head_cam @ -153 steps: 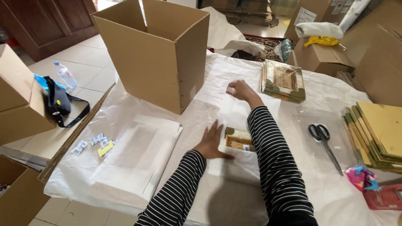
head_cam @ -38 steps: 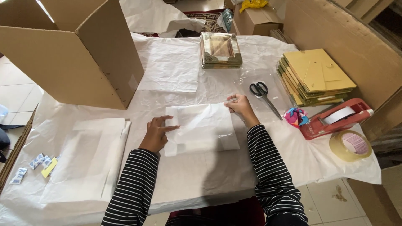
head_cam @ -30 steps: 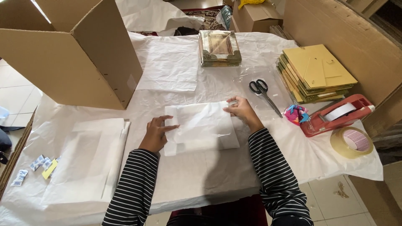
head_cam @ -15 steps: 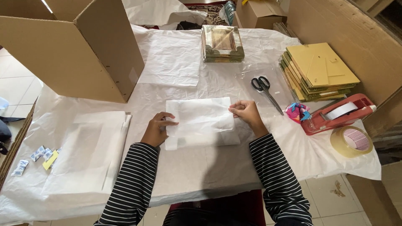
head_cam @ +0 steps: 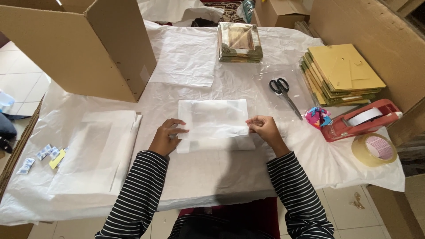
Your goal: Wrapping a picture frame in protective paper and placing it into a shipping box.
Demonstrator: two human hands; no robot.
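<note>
At nine o'clock on the worktop, which is draped in white sheeting, lie a few small blue-and-white sachets and a stack of flat white tissue-paper sheets; the large open brown cardboard box stands at ten o'clock. At centre lies the flat rectangular parcel wrapped in white tissue paper, between both hands. The left hand presses its fingertips on the parcel's left edge, fingers curled, pinning the paper down rather than enclosing it. The right hand holds the right edge, its grip pinched shut on the paper fold. Judged from this, the step in hand is folding the side flaps of the wrapping. The next move calls for keeping the fold taut and flat, and something to fasten it. At twelve o'clock sits a stack of gold-patterned framed pieces; at two o'clock the black-handled scissors and a pile of yellow envelopes; at three o'clock a red tape dispenser and a clear tape roll.
</note>
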